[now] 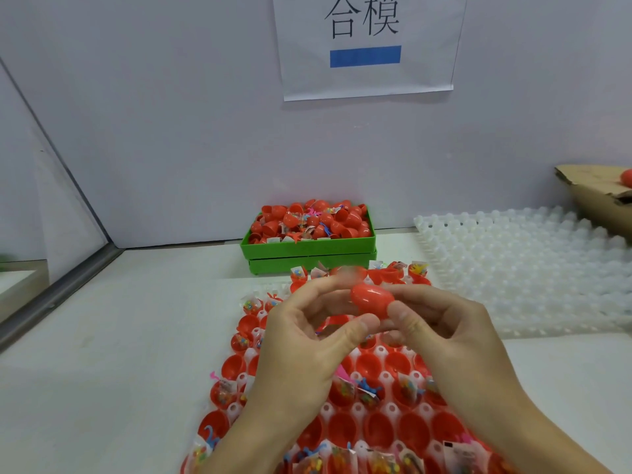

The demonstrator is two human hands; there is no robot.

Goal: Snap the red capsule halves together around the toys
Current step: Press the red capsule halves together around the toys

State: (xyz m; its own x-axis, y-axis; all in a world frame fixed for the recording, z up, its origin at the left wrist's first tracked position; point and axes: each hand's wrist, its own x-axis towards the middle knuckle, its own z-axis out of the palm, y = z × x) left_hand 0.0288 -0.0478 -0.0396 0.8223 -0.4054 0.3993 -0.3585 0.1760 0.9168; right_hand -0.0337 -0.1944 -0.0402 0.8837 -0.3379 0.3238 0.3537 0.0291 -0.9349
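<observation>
- A person's left hand (301, 340) and right hand (441, 331) meet above a white table (113, 354), both holding one red capsule (371, 301) that lies sideways between them.
- The grip of each hand is clamped on the capsule: the left thumb and fingers curl round its left end, and the right thumb and fingers pinch its right end.
- The capsule appears closed, its two halves joined, and is held in the air over a white moulded tray (359, 410).
- The tray's pockets hold open red halves (367, 364), several filled with small packeted toys (367, 391).
- Behind it, a green bin (307, 249) is heaped with more red halves and toys.
- An unfilled white tray (526, 265) lies to the right, beside a cardboard box (595, 196).
- A paper sign (367, 46) hangs on the wall.
</observation>
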